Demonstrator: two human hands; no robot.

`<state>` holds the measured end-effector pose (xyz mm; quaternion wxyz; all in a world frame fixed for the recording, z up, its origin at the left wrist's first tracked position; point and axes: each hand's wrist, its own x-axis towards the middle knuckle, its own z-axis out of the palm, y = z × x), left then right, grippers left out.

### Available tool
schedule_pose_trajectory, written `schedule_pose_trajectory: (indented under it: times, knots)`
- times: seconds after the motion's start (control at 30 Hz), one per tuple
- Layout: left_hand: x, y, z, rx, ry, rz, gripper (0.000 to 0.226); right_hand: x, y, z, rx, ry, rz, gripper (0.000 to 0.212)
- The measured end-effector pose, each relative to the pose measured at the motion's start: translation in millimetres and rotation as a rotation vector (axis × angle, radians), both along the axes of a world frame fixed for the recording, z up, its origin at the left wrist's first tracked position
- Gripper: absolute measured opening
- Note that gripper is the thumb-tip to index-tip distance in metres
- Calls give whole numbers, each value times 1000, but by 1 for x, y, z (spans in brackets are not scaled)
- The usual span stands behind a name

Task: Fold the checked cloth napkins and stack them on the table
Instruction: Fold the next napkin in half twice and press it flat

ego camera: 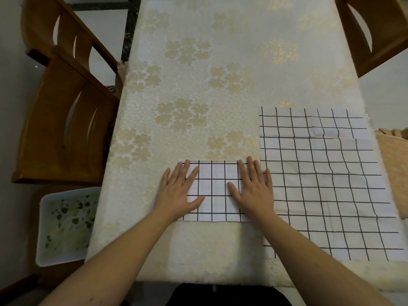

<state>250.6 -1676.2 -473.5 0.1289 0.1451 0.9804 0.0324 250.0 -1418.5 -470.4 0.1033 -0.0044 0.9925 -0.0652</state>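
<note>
A folded white napkin with a black check (217, 191) lies near the front of the table (187, 89), which is covered with a cream flowered cloth. My left hand (180, 191) presses flat on the napkin's left part, fingers straight and spread. My right hand (254, 186) lies flat on its right part, fingers straight, the outer fingers reaching onto the neighbouring cloth. To the right, unfolded checked napkins (331, 184) lie spread flat, overlapping one another, up to the table's right edge.
Wooden chairs stand at the left (66, 111) and the far right (371, 34). A white plastic bin (66, 226) with green-patterned contents sits on the floor at the left. A tan woven item (393, 155) shows at the right edge.
</note>
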Motion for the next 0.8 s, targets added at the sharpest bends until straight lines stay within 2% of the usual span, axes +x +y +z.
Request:
schedule_pose_trajectory:
  times: [0.23,0.33,0.47,0.63,0.8]
  knots:
    - [-9,-1,13,-93,-52,-37,93,-1,-3,3,12,16,15,79]
    - [-17,3,18,-33,55,-30,78,2,-16,3,0,64,21,73]
    - [-22,25,15,78,238,-140,57,4,-51,-1,-91,91,36,62]
    - [-15,46,3,86,138,-167,57,1,-69,-6,-143,76,18,57]
    - [-20,36,3,89,64,-148,67,-3,-52,-12,-113,49,73,64]
